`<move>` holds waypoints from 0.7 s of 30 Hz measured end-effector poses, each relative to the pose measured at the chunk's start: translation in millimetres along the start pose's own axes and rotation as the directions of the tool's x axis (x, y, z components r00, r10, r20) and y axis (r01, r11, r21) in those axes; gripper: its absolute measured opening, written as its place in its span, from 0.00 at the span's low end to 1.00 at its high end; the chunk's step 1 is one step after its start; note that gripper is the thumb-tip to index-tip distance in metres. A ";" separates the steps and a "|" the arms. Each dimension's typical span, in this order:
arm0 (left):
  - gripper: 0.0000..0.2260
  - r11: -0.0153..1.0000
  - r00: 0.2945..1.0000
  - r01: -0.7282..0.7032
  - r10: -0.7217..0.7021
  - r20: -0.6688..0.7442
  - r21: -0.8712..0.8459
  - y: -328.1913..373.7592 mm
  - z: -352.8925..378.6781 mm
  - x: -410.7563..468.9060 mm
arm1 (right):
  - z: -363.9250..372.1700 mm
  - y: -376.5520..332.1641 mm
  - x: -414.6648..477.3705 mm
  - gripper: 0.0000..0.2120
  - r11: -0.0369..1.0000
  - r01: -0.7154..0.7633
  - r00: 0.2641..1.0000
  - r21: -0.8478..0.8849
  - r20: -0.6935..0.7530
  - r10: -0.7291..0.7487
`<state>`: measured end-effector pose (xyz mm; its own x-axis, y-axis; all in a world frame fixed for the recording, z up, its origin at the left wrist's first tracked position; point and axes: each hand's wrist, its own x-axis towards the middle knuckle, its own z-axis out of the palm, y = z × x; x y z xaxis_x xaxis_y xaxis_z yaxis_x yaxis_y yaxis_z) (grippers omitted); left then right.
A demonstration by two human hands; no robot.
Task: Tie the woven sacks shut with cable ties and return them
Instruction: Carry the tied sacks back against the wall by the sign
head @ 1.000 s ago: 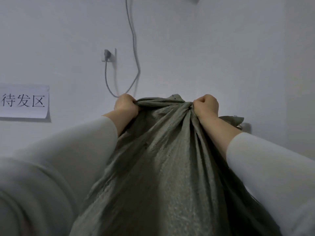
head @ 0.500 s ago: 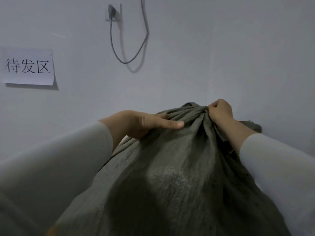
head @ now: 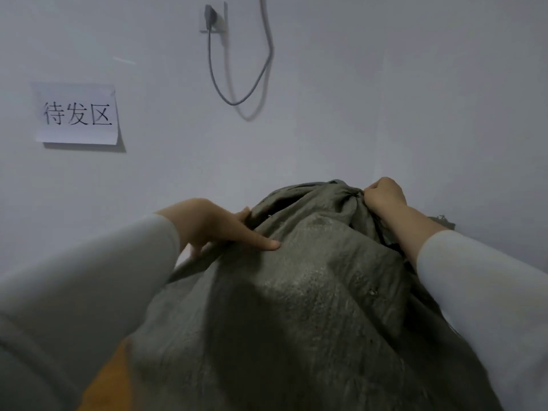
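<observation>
A grey-green woven sack (head: pixel 296 307) fills the lower middle of the view, standing against a pale wall. Its mouth is bunched into a gathered neck (head: pixel 341 194) at the top right. My right hand (head: pixel 384 195) grips that bunched neck, fingers curled round the fabric. My left hand (head: pixel 219 226) lies on the sack's left shoulder with straight fingers pressing on the cloth, holding nothing. No cable tie shows in this view.
The wall (head: pixel 415 99) stands close behind the sack. On it hang a paper sign (head: pixel 76 113) with printed characters at the left and a socket with a looping grey cable (head: pixel 237 96) at the top middle. A strip of orange floor (head: pixel 103 387) shows at the lower left.
My left hand let go of the sack's neck, opened and slid down to the left shoulder. The sack sank lower and the neck moved right with my right hand still gripping it.
</observation>
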<state>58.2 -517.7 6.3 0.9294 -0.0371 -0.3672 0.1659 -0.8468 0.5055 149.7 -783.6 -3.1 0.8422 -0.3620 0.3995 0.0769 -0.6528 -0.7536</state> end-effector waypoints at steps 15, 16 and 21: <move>0.08 0.944 0.751 -0.208 -0.014 -0.661 -0.256 44.7 -7.2 68.3 | 4.3 -25.3 67.9 0.08 0.885 -0.071 0.967 0.460 -0.186 0.175; 0.08 0.939 0.725 -0.225 -0.016 -0.688 -0.260 48.9 -15.0 69.5 | 2.1 -31.4 75.1 0.06 0.879 -0.055 0.964 0.474 -0.205 0.171; 0.03 0.947 0.650 -0.248 0.005 -0.760 -0.206 61.0 -29.9 76.7 | -3.3 -45.5 95.3 0.13 0.890 0.044 0.977 0.454 -0.207 0.058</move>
<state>149.5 -556.3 32.2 0.8553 0.3749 0.3576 -0.0058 -0.6832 0.7302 224.7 -790.6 70.9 0.7162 -0.5291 0.4550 0.3478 -0.2946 -0.8901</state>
